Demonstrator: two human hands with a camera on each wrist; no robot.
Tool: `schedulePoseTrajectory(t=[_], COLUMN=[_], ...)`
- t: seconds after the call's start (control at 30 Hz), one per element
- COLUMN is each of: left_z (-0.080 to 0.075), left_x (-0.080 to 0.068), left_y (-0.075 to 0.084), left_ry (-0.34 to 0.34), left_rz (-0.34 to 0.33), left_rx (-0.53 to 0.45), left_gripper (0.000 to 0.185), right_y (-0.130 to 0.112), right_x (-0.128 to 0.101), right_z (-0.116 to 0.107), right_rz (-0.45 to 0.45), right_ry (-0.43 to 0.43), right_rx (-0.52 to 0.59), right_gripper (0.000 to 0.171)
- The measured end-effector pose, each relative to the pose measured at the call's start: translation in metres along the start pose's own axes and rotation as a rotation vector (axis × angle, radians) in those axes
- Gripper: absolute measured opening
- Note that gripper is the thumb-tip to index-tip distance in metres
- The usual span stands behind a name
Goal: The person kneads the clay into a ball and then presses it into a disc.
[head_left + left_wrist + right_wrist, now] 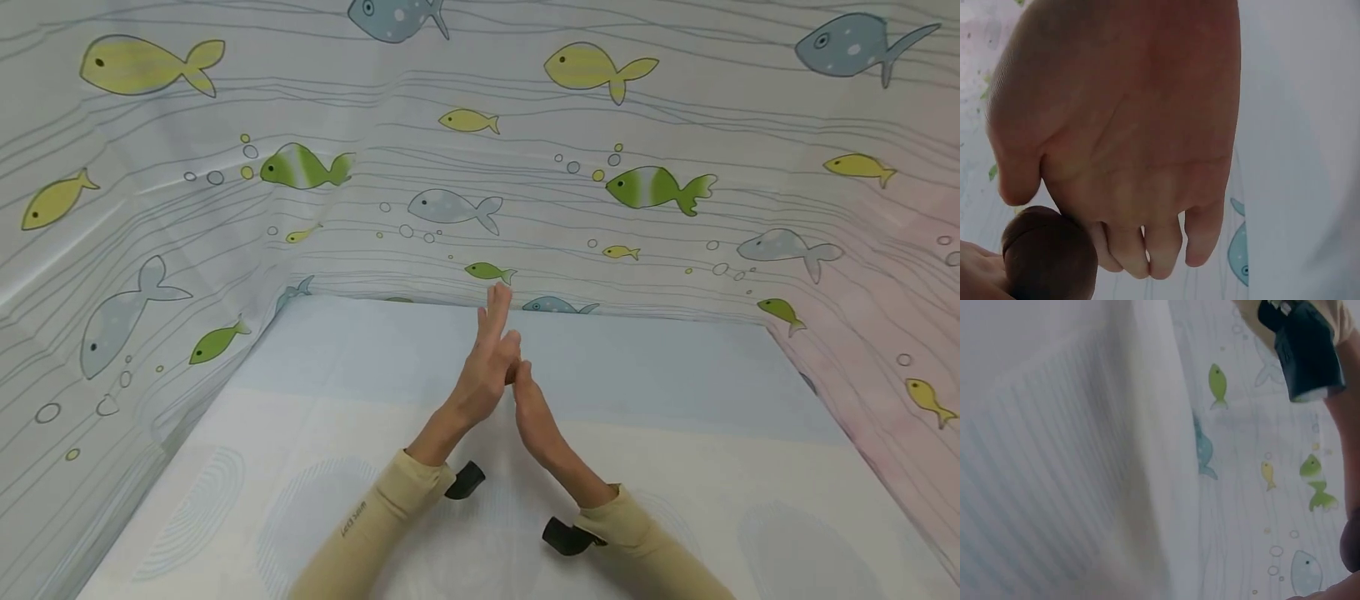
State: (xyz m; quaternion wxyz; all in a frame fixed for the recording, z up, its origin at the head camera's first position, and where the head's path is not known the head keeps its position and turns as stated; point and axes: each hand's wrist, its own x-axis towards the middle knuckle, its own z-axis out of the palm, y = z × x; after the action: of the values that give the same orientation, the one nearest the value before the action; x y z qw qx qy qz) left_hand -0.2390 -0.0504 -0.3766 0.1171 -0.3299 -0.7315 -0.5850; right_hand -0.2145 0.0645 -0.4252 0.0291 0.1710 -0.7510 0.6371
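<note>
Head view shows the left hand point(483, 375) with straight fingers meeting the right hand point(534, 417), which pinches a small round brown object point(1047, 253).

Small unreadable print on left sleeve point(354, 518)

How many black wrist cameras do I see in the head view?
2. One black camera sits under the left wrist, near the left hand. The other black camera sits under the right wrist, below the right hand.
</note>
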Motion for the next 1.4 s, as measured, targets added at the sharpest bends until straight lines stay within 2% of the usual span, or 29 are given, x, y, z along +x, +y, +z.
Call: schedulePoseTrajectory(t=[0.07, 0.23, 0.37, 0.47, 0.7, 1.03, 1.2, 1.4], left_z=[-0.003, -0.010, -0.010, -0.007, -0.001, 0.002, 0.006, 0.014], left_x=[0.002, 0.003, 0.001, -0.001, -0.004, -0.007, -0.009, -0.013], left_y=[-0.003, -0.016, -0.027, -0.032, -0.040, -0.044, -0.046, -0.043], left_ry=[0.012, 0.031, 0.034, 0.028, 0.005, -0.028, -0.053, -0.058], left_rz=[-0.007, -0.109, -0.194, -0.225, -0.236, -0.264, -0.256, -0.283], left_rx=[-0.036, -0.137, -0.175, -0.178, -0.210, -0.241, -0.284, -0.285], left_gripper=[0.067, 0.067, 0.069, 0.069, 0.070, 0.067, 0.067, 0.068], right_y=[-0.004, -0.016, -0.025, -0.028, -0.030, -0.031, -0.032, -0.031], right_x=[-0.005, -0.017, -0.021, -0.021, -0.019, -0.019, -0.015, -0.007], right_z=[0.004, 0.011, 0.012, 0.011, 0.009, 0.008, 0.006, 0.001], right_rz=[-0.014, -0.053, -0.075, -0.078, -0.082, -0.070, -0.081, -0.110], right_ry=[-0.029, -0.091, -0.088, -0.076, -0.061, -0.048, -0.013, 0.038], right_rx=[-0.002, -0.014, -0.029, -0.030, 0.007, 0.002, 0.001, -0.069], right_gripper=[0.062, 0.054, 0.056, 0.056, 0.054, 0.057, 0.058, 0.061])
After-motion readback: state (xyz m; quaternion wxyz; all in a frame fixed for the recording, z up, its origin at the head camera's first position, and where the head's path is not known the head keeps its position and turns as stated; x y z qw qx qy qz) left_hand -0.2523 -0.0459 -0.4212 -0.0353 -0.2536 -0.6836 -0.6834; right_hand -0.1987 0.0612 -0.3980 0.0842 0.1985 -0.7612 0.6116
